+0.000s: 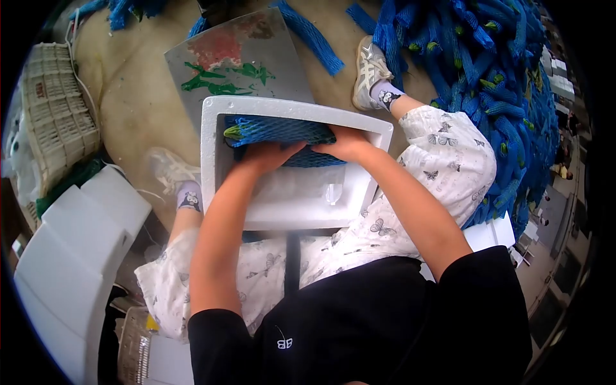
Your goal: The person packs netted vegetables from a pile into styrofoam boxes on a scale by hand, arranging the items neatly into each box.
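Note:
A white foam box stands open between my legs. Along its far wall lie blue-netted green vegetables. My left hand presses on the near side of the netted bundle, its fingertips partly hidden against the net. At the bundle's right end is my right hand, its fingers curled over the net. In the near part of the box, a clear plastic bag lies on the bottom.
A large heap of blue-netted vegetables fills the right side. Beyond the box is a grey board with green scraps. On the left are a cream plastic crate and stacked white foam boxes.

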Demonstrator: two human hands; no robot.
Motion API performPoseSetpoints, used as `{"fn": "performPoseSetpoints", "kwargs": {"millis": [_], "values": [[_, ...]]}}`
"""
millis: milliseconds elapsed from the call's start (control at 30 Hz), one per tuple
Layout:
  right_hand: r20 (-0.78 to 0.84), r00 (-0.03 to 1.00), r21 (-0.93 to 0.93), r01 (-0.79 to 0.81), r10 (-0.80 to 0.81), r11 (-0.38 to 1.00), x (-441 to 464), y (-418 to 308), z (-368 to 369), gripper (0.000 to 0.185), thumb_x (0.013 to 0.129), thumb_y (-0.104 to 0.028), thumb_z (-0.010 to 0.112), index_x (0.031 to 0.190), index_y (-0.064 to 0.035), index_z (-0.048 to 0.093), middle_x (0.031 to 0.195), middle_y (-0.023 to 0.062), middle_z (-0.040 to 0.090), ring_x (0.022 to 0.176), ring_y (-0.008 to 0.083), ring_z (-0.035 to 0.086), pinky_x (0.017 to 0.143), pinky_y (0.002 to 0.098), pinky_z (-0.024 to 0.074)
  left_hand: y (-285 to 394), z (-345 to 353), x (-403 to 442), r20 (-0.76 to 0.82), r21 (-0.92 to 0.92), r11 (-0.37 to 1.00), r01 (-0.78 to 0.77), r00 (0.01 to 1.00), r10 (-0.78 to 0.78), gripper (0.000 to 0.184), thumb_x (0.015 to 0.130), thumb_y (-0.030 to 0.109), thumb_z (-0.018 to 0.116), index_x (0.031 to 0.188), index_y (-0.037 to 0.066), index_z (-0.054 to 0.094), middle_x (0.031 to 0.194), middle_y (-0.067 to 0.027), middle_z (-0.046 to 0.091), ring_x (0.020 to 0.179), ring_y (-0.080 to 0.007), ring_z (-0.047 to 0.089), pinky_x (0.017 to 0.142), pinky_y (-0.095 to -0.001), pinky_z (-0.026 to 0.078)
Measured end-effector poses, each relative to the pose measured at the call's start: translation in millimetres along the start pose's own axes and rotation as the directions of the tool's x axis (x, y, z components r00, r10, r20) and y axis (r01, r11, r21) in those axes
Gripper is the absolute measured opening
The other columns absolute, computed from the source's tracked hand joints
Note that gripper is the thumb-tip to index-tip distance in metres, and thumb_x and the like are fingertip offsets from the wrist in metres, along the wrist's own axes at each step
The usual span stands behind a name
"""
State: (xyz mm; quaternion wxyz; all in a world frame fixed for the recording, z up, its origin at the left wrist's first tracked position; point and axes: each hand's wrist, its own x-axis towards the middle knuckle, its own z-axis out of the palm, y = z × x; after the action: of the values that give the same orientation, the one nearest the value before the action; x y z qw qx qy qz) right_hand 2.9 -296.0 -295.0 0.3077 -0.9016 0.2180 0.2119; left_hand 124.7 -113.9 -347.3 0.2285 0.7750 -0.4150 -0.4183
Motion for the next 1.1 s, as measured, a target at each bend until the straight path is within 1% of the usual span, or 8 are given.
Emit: {"fn": "performPoseSetpoints", "kwargs": {"millis": [200, 267, 400, 633, 800, 900, 1033, 1100], "values": [[0.276, 0.940, -0.082, -0.185, 0.201, 0.979, 15, -10, -18, 0.075, 0.074, -0.048, 0.073, 0.133, -0.0073, 0.049, 0.131, 0.0195, 0.053, 0.123, 0.0347, 0.050, 0.103, 0.0416, 0.0401, 3, 9, 7, -0.092, -0.076, 0.996, 0.043, 0.994, -0.050, 0.069, 0.091, 0.055, 0.053, 0.136, 0.004, 0.046, 0.137, -0.0202, 0.048, 0.128, -0.0392, 0.042, 0.109, -0.0443, 0.029], [0.078, 0.990, -0.175, -0.101, 0.116, 0.979, 8, -15, -9, 0.072, 0.075, -0.045, 0.073, 0.131, -0.0070, 0.050, 0.129, 0.0192, 0.055, 0.121, 0.0343, 0.051, 0.101, 0.0420, 0.0416, 0, 19, 6, -0.380, 0.065, 0.993, -0.102, 0.918, 0.119, 0.067, 0.091, 0.052, 0.056, 0.135, 0.003, 0.048, 0.134, -0.0207, 0.050, 0.126, -0.0389, 0.044, 0.108, -0.0443, 0.031], [0.006, 0.976, -0.204, -0.211, 0.217, 0.956, 0, -15, 9, 0.070, 0.074, -0.038, 0.075, 0.130, -0.0051, 0.049, 0.129, 0.0194, 0.052, 0.123, 0.0365, 0.048, 0.104, 0.0422, 0.0384, 1, 16, -1, -0.218, -0.046, 0.997, -0.062, 0.975, 0.051, 0.059, 0.089, 0.041, 0.062, 0.132, 0.003, 0.050, 0.134, -0.0198, 0.050, 0.127, -0.0380, 0.043, 0.109, -0.0445, 0.029], [-0.080, 0.997, -0.577, -0.032, -0.017, 0.816, -38, 1, 4, 0.067, 0.076, -0.036, 0.075, 0.128, -0.0014, 0.050, 0.124, 0.0184, 0.057, 0.116, 0.0331, 0.054, 0.097, 0.0419, 0.0439, 8, 29, 3, -0.397, 0.034, 0.999, -0.028, 0.917, 0.040, 0.055, 0.090, 0.046, 0.059, 0.127, 0.006, 0.057, 0.128, -0.0179, 0.057, 0.121, -0.0390, 0.048, 0.104, -0.0452, 0.033], [-0.087, 0.993, -0.573, -0.117, 0.082, 0.811, -11, 2, 26, 0.049, 0.078, -0.026, 0.071, 0.118, 0.0002, 0.059, 0.110, 0.0165, 0.064, 0.103, 0.0310, 0.062, 0.088, 0.0408, 0.0498, 2, 38, 8, -0.489, 0.101, 0.992, -0.072, 0.865, 0.113, 0.049, 0.090, 0.046, 0.059, 0.122, 0.009, 0.061, 0.123, -0.0156, 0.060, 0.112, -0.0381, 0.054, 0.098, -0.0437, 0.039], [0.159, 0.981, -0.743, 0.045, 0.112, 0.668, 5, -5, 29, 0.021, 0.081, -0.008, 0.058, 0.096, -0.0050, 0.073, 0.104, 0.0134, 0.069, 0.095, 0.0278, 0.067, 0.083, 0.0405, 0.0523, 5, 35, 12, -0.285, 0.017, 0.997, 0.080, 0.956, -0.072, 0.047, 0.092, 0.046, 0.056, 0.122, 0.010, 0.062, 0.126, -0.0139, 0.059, 0.116, -0.0365, 0.052, 0.100, -0.0433, 0.037], [0.486, 0.836, -0.738, 0.237, 0.254, 0.632, 8, -38, -4, 0.022, 0.080, -0.013, 0.061, 0.095, -0.0106, 0.075, 0.096, 0.0120, 0.072, 0.093, 0.0274, 0.068, 0.080, 0.0382, 0.0526, 2, 37, 8, -0.438, 0.097, 0.995, -0.022, 0.897, 0.063, 0.052, 0.092, 0.048, 0.054, 0.130, 0.011, 0.056, 0.138, -0.0138, 0.051, 0.127, -0.0355, 0.044, 0.108, -0.0456, 0.029], [0.523, 0.843, -0.624, 0.278, 0.126, 0.730, -2, -76, -30, 0.022, 0.081, -0.017, 0.060, 0.098, -0.0107, 0.075, 0.097, 0.0131, 0.071, 0.094, 0.0264, 0.068, 0.079, 0.0377, 0.0521, 3, 40, 10, -0.426, 0.084, 0.996, 0.017, 0.905, 0.020, 0.053, 0.092, 0.042, 0.055, 0.133, 0.010, 0.051, 0.138, -0.0168, 0.048, 0.130, -0.0359, 0.040, 0.109, -0.0452, 0.027]]}}
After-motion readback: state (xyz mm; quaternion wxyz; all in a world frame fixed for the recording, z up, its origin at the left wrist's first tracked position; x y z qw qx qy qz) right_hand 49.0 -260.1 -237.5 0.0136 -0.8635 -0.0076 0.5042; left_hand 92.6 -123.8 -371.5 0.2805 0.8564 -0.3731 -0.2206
